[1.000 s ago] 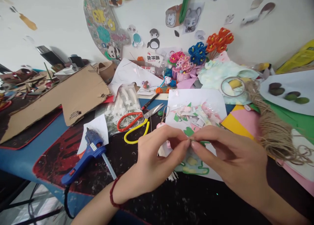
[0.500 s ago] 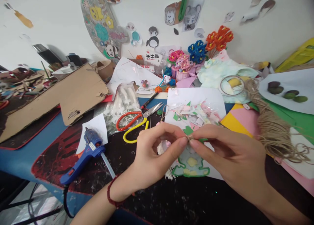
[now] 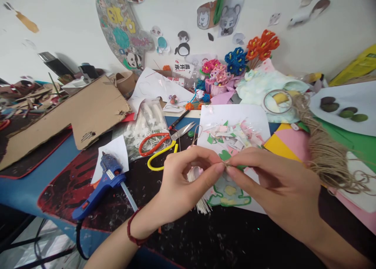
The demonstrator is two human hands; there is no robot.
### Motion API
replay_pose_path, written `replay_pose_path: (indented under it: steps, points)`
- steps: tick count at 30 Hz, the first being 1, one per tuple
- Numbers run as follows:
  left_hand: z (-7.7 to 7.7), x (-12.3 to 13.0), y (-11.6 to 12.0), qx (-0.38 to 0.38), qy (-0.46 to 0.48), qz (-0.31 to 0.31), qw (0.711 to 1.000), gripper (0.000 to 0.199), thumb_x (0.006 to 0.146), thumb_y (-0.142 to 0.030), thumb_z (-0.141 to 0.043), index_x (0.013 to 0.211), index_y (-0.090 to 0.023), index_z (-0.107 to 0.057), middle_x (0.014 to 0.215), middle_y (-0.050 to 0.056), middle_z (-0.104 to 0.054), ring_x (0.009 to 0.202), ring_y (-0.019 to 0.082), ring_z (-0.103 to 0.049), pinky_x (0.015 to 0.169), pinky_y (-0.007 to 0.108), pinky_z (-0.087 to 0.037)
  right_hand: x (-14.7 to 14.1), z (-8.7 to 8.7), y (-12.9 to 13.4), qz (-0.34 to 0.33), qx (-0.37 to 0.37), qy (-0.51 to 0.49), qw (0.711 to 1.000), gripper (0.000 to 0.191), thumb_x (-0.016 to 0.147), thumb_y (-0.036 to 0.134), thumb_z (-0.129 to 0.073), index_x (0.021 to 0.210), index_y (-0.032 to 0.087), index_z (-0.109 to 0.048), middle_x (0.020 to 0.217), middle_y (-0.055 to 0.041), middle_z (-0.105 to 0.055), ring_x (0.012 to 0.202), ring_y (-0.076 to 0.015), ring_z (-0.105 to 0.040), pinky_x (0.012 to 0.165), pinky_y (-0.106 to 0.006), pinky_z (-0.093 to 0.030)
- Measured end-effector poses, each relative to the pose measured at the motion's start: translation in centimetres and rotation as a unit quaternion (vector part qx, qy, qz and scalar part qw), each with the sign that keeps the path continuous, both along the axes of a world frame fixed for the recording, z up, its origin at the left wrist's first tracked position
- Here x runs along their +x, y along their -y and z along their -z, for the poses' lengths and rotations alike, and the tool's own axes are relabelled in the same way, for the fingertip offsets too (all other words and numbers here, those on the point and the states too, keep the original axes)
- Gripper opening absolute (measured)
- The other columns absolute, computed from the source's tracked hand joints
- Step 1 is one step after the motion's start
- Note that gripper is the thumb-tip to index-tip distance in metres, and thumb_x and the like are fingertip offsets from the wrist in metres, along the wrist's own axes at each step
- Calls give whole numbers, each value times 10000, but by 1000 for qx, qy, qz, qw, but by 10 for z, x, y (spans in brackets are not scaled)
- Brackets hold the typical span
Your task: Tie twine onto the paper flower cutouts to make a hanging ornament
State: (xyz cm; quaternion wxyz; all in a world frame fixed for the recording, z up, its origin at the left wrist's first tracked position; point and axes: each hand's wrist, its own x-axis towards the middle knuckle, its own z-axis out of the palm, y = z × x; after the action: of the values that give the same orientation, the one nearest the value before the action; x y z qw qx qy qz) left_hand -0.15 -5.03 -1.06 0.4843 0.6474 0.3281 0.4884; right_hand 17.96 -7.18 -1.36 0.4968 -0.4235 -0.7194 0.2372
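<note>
My left hand (image 3: 190, 183) and my right hand (image 3: 276, 186) meet fingertip to fingertip, both pinching a thin brown twine (image 3: 226, 163). Below them hangs or lies a clear, green-edged figure (image 3: 230, 194) with pale yellow patches, partly hidden by my fingers. A cream tassel (image 3: 202, 204) shows beneath my left hand. A loop of twine (image 3: 197, 134) rises above my left fingers. Behind my hands, a white sheet (image 3: 235, 112) bears green, pink and white paper scraps (image 3: 232, 136).
Red-and-yellow scissors (image 3: 161, 151) and a blue glue gun (image 3: 102, 190) lie to the left, near cardboard (image 3: 96, 104). A twine bundle (image 3: 326, 155) and tape roll (image 3: 277, 102) are at the right. Yarn flowers (image 3: 235, 61) stand at the back.
The tassel and green-edged figure have shifted slightly under my hands, and more of the tassel shows. Both hands keep their pinch in nearly the same place.
</note>
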Motion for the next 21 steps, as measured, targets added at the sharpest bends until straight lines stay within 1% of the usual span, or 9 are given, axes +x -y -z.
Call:
replay_pose_path:
  steps: [5, 10, 14, 17, 21]
  points:
    - [0, -1, 0, -8, -6, 2, 1000, 41, 856, -184, -694, 876, -150, -682, 804, 34, -673, 716, 112, -616, 664, 229, -520, 1, 2, 0, -12, 1, -4, 1000, 184, 839, 101, -685, 930, 261, -669, 900, 39, -694, 810, -107, -626, 707, -237, -493]
    - [1, -1, -1, 6, -19, -7, 1000, 48, 845, -178, -705, 877, -151, -681, 778, 24, -673, 687, 106, -612, 646, 223, -512, 2, 1, -1, -14, 13, 25, 1000, 184, 844, 94, -675, 954, 242, -677, 893, 23, -695, 810, -111, -628, 705, -247, -495]
    - [-1, -2, 0, 15, -30, -11, 999, 32, 860, -173, -682, 880, -148, -682, 771, 23, -671, 681, 101, -609, 639, 216, -503, 2, 1, -1, -12, 28, 37, 999, 202, 844, 80, -671, 969, 238, -672, 919, 20, -697, 832, -109, -633, 731, -243, -502]
    - [-4, -2, 0, 13, -31, -11, 999, 38, 877, -178, -661, 874, -145, -680, 763, 20, -669, 661, 89, -599, 618, 203, -492, 2, 0, -1, -18, 26, 41, 999, 197, 846, 75, -666, 960, 235, -666, 911, 23, -692, 827, -102, -630, 713, -230, -500]
    - [-4, -1, -1, 15, -31, -14, 999, 30, 863, -174, -682, 856, -145, -676, 765, 17, -671, 657, 85, -599, 613, 199, -491, 3, 0, -3, -25, 33, 41, 998, 190, 846, 73, -664, 958, 226, -666, 909, 22, -691, 827, -97, -629, 709, -221, -500]
